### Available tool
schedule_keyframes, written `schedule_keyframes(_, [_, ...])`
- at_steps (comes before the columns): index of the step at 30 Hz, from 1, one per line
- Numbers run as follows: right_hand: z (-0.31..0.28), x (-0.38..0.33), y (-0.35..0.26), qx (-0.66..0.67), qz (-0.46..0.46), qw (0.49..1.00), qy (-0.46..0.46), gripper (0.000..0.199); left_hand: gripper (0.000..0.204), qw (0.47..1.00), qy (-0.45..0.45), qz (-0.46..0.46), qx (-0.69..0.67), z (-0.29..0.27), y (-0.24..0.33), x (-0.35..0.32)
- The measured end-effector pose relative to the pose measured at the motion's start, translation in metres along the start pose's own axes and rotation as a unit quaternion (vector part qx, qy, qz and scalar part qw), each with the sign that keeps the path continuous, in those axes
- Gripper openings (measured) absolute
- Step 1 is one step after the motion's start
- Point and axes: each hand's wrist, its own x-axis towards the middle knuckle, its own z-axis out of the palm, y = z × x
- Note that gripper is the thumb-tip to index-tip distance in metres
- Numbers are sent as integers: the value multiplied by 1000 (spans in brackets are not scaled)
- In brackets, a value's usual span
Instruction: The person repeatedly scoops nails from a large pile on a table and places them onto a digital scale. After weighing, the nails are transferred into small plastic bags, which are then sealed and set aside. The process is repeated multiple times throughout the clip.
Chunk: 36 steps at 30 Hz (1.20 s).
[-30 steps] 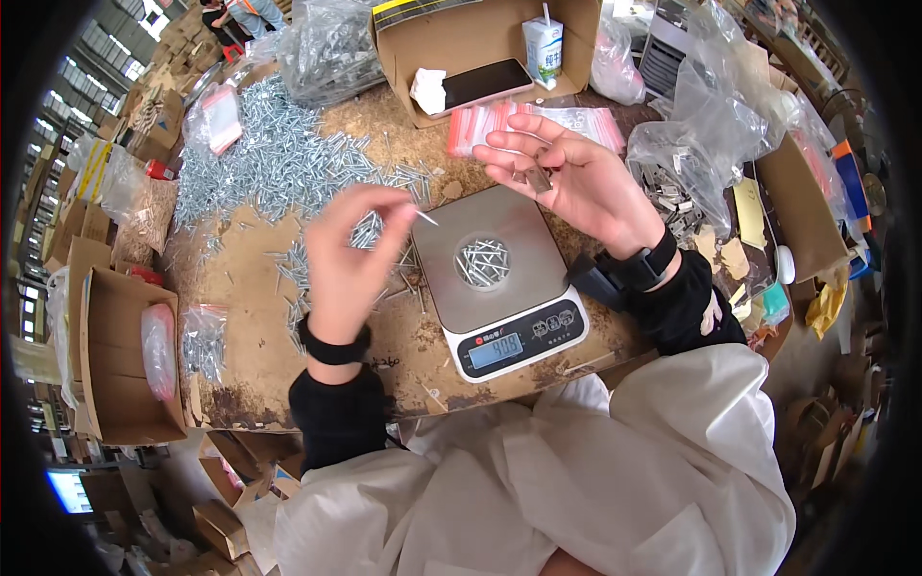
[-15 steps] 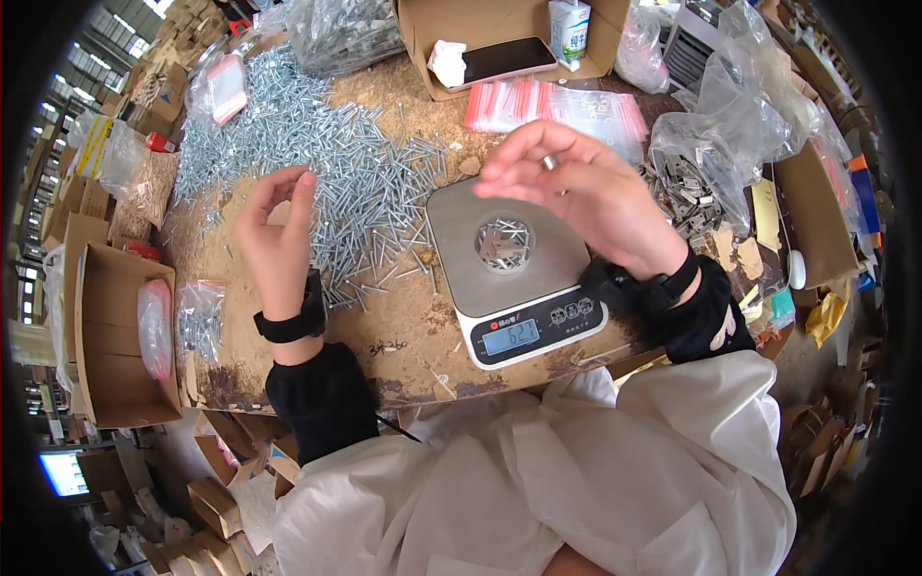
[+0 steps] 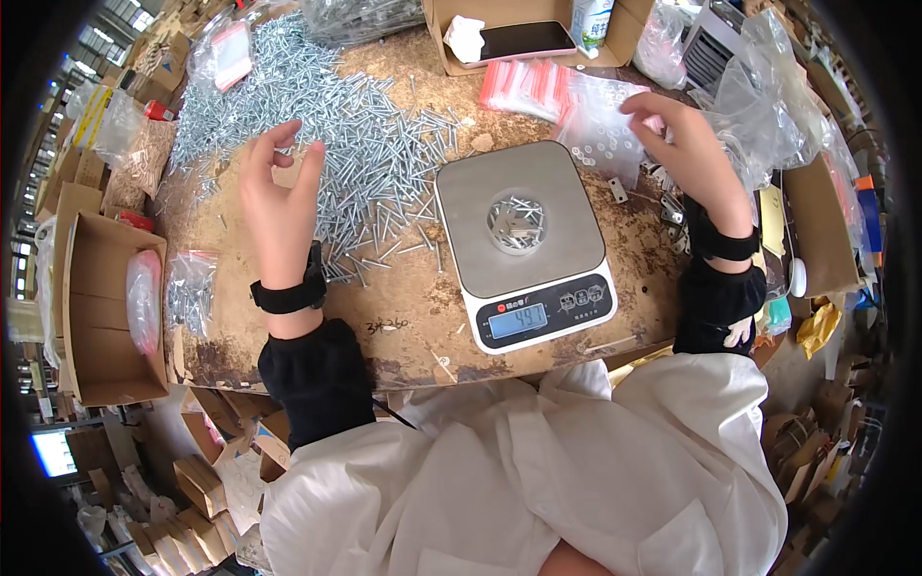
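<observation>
My left hand [image 3: 279, 204] hovers at the near-left side of a big heap of silver screws [image 3: 375, 158], its thumb and fingers apart and holding nothing. On the right, my right hand [image 3: 693, 154] is over the far right of the table, its fingers curved with a gap to the thumb. Its fingertips are beside a clear bag of small white rings [image 3: 605, 134]; whether they touch it I cannot tell. Between my hands sits a digital scale [image 3: 519, 278] with a lit display. On its plate stands a small round clear cup [image 3: 517, 225] containing screws and flat metal pieces.
Red-edged zip bags [image 3: 523, 88] lie beyond the scale. A phone [image 3: 526, 40] and a drink carton [image 3: 593, 24] are in a cardboard box at the back. Small metal brackets [image 3: 675, 213] lie near my right wrist. An open cardboard box [image 3: 115, 360] is at the left edge.
My right hand has moved from above the scale to the right, near the ring bag; the small metal piece seen in its fingers no longer shows there. The scale's reading has changed. My left hand has opened slightly.
</observation>
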Motion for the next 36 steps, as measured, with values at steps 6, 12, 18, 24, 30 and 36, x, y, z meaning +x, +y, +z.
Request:
schedule_keyframes(6, [42, -3, 13, -100, -42, 990, -86, 18, 22, 998, -47, 32, 3, 1, 13, -1])
schedule_keyframes(12, [46, -1, 24, -78, 16, 985, -150, 16, 19, 996, -70, 56, -28, 8, 16, -3])
schedule_keyframes(18, [20, 9, -18, 17, -61, 998, 21, 12, 18, 988, -73, 78, -112, 9, 37, -7])
schedule_keyframes(24, [20, -15, -99, -4, -320, 944, 84, 17, 70, 910, -269, 117, -292, 6, 95, -33])
schedule_keyframes(30, [19, -24, -119, -21, -404, 913, 54, 42, 23, 907, -243, 75, -335, 7, 105, -49])
schedule_keyframes(36, [16, -25, -118, -14, -404, 913, 45, 28, 6, 885, -288, 72, -357, 9, 102, -40])
